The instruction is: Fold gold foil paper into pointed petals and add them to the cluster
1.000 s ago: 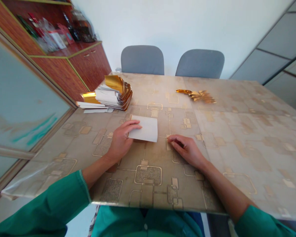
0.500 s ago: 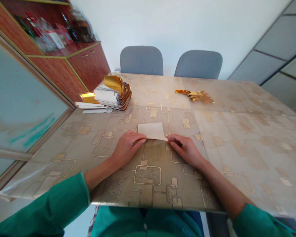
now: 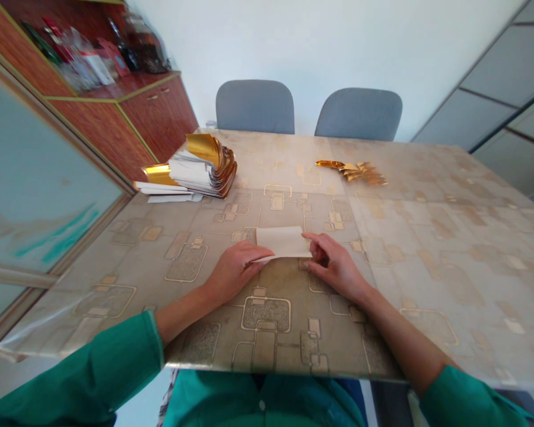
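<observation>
A small sheet of white paper (image 3: 282,242) lies in front of me, its near edge folded or raised in a narrow strip. My left hand (image 3: 235,267) is closed on the left near corner, thumb and fingers pinching it. At the right edge, my right hand (image 3: 333,261) has its index finger and thumb apart. The index finger is by the far right part of the sheet and the thumb by the near right corner. Its other fingers are curled and partly hidden.
A thick stack of gold-and-white paper sheets (image 3: 200,175) sits at the back left of the patterned tablecloth (image 3: 427,237). Folded gold foil pieces (image 3: 360,173) lie farther back, right of centre. Two grey chairs (image 3: 256,107) stand behind the table, beside a wooden cabinet (image 3: 160,112).
The paper has shifted slightly right and toward me. My right hand's thumb and index finger have spread from a pinch at the near right corner. My left hand still grips the paper.
</observation>
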Demonstrator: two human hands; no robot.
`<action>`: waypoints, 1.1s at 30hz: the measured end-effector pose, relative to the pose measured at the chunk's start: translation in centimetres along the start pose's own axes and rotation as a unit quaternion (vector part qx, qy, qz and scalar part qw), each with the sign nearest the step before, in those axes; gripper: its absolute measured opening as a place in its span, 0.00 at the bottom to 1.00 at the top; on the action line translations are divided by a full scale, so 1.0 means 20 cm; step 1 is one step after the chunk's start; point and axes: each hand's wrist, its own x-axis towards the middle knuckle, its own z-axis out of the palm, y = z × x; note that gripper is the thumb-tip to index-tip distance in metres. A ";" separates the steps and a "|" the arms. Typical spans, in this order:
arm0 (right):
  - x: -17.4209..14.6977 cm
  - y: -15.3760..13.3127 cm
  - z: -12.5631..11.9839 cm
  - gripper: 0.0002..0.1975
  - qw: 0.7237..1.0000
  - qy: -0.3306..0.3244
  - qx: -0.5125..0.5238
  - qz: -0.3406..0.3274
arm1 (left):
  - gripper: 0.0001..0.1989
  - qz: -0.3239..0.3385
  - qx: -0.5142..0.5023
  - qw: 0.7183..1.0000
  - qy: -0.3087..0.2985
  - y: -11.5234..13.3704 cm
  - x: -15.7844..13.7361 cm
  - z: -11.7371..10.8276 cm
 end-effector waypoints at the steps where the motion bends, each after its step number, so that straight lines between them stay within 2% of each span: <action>1: 0.00 0.00 0.00 0.24 1.000 0.003 -0.009 -0.009 | 0.13 0.006 -0.002 1.000 -0.004 0.01 0.00 0.00; 5: 0.01 -0.02 -0.02 0.17 0.998 -0.012 -0.031 -0.060 | 0.14 0.037 -0.006 0.999 -0.020 0.03 0.00 0.02; 9: 0.02 -0.01 -0.04 0.06 0.991 -0.063 -0.058 -0.106 | 0.13 0.076 -0.021 0.997 -0.006 0.04 0.00 0.05; 11: 0.02 0.00 -0.04 0.03 0.988 -0.079 -0.061 -0.114 | 0.12 0.078 -0.026 0.997 -0.008 0.04 -0.01 0.07; 16: 0.02 0.01 -0.04 0.04 0.987 -0.089 -0.057 -0.117 | 0.12 0.055 -0.026 0.998 -0.018 0.03 -0.03 0.09; 23: 0.02 0.00 -0.05 0.03 0.988 -0.101 -0.053 -0.108 | 0.11 0.030 -0.030 0.999 -0.003 0.06 -0.04 0.08; 26: 0.02 -0.01 -0.07 0.06 0.987 -0.111 -0.055 -0.098 | 0.12 -0.002 -0.031 0.999 0.010 0.08 -0.03 0.08; 29: 0.02 -0.03 -0.08 0.11 0.988 -0.113 -0.052 -0.089 | 0.14 -0.031 -0.036 0.999 0.022 0.09 -0.03 0.09; 33: 0.02 -0.02 -0.08 0.15 0.990 -0.099 -0.056 -0.080 | 0.24 -0.070 -0.066 0.995 0.024 0.11 -0.03 0.09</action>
